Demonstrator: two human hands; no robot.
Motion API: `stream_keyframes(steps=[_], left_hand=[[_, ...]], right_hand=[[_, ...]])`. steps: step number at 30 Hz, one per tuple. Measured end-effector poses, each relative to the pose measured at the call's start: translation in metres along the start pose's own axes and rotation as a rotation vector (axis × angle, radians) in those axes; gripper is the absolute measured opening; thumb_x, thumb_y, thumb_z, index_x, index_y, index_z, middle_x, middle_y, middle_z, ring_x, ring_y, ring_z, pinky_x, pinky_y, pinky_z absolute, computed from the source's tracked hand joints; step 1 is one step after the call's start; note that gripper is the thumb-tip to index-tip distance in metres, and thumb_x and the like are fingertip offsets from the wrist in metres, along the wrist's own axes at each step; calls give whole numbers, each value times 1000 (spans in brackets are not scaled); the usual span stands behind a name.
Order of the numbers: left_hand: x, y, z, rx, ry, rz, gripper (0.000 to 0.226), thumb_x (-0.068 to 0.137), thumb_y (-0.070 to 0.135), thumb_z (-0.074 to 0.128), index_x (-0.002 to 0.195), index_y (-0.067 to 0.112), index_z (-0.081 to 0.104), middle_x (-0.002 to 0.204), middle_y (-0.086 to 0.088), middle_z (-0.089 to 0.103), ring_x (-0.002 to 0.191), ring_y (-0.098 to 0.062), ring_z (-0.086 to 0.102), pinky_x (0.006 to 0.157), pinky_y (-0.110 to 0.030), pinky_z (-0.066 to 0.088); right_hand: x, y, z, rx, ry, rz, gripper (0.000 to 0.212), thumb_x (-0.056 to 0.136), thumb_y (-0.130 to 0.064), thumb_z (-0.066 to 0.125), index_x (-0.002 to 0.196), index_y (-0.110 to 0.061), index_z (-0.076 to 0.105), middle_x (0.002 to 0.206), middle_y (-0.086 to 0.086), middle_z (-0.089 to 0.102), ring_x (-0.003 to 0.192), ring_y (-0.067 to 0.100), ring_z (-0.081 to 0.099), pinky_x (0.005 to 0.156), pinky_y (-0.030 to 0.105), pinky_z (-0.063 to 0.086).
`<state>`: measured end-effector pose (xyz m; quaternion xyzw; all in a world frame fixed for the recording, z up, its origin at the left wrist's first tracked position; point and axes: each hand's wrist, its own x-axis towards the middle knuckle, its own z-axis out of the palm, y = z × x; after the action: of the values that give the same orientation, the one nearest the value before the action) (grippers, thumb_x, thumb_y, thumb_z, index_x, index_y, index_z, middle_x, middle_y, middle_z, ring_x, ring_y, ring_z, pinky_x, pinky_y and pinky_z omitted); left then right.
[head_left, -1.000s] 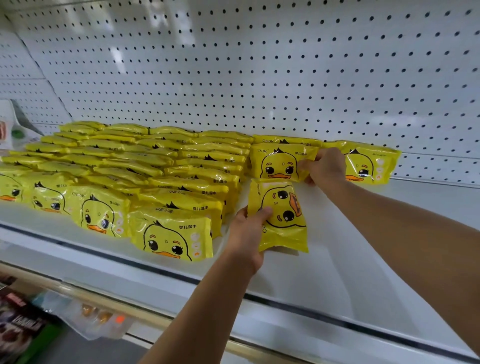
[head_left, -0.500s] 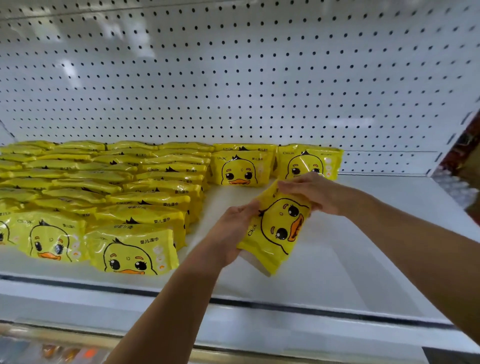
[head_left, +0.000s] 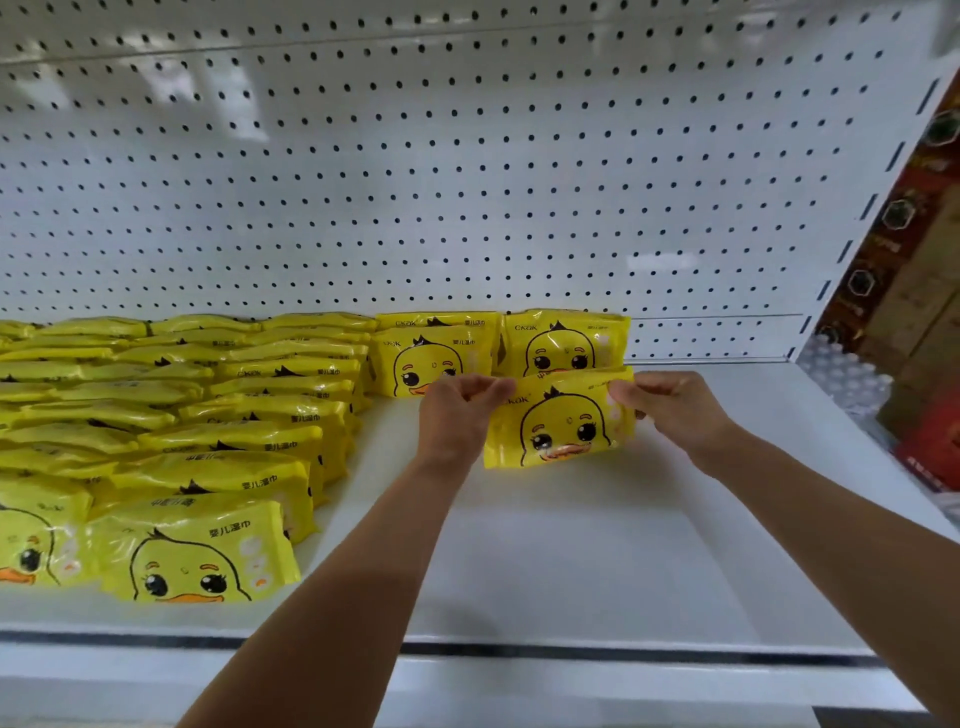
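Yellow duck pack (head_left: 558, 426) held upright by 2 hands: left hand (head_left: 457, 415) pinched on left top corner, right hand (head_left: 670, 405) on right. Shelf (head_left: 571, 545) beneath.

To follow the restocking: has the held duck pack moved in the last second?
Yes. The held pack moved right and back, from before the left standing pack to before the right standing pack, and turned upright.
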<state>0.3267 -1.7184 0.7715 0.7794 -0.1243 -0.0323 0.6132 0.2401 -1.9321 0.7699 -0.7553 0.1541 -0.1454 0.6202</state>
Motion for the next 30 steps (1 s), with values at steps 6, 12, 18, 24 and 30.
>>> stream_keyframes(steps=[6, 12, 18, 24, 30], left_hand=[[34, 17, 16, 38, 95, 68, 20, 87, 29, 73, 99, 12, 75, 82, 3, 66, 67, -12, 60, 65, -27, 54], [45, -11, 11, 64, 273, -16, 16, 91, 29, 66, 103, 19, 63, 105, -7, 65, 90, -20, 62, 81, -39, 56], [44, -24, 4, 127, 218, -59, 41, 91, 31, 67, 127, 12, 60, 120, -9, 61, 99, -15, 55, 84, -25, 44], [39, -14, 8, 64, 171, -119, 45, 93, 35, 65, 132, 15, 57, 114, -3, 60, 105, -26, 60, 85, -33, 49], [16, -6, 6, -196, 94, -281, 29, 94, 11, 59, 124, 12, 59, 100, -3, 62, 85, -20, 61, 76, -35, 57]], right_hand=[[25, -3, 1, -32, 72, -18, 22, 93, -16, 62, 76, -4, 70, 64, 9, 69, 49, 14, 54, 49, 22, 47], [48, 4, -1, -7, 173, 33, 19, 89, -17, 65, 76, -5, 72, 68, 14, 69, 52, 19, 55, 56, 29, 52], [58, 3, 5, 5, 218, 75, 18, 87, -14, 65, 77, -1, 71, 59, 9, 66, 43, 16, 50, 51, 25, 49], [58, 1, 8, -43, 240, 107, 12, 86, -12, 64, 77, -7, 70, 53, 4, 64, 49, 17, 49, 52, 26, 44], [41, 9, 10, -145, 402, 118, 28, 86, -30, 67, 109, -16, 59, 99, 5, 63, 82, 27, 65, 69, 36, 51]])
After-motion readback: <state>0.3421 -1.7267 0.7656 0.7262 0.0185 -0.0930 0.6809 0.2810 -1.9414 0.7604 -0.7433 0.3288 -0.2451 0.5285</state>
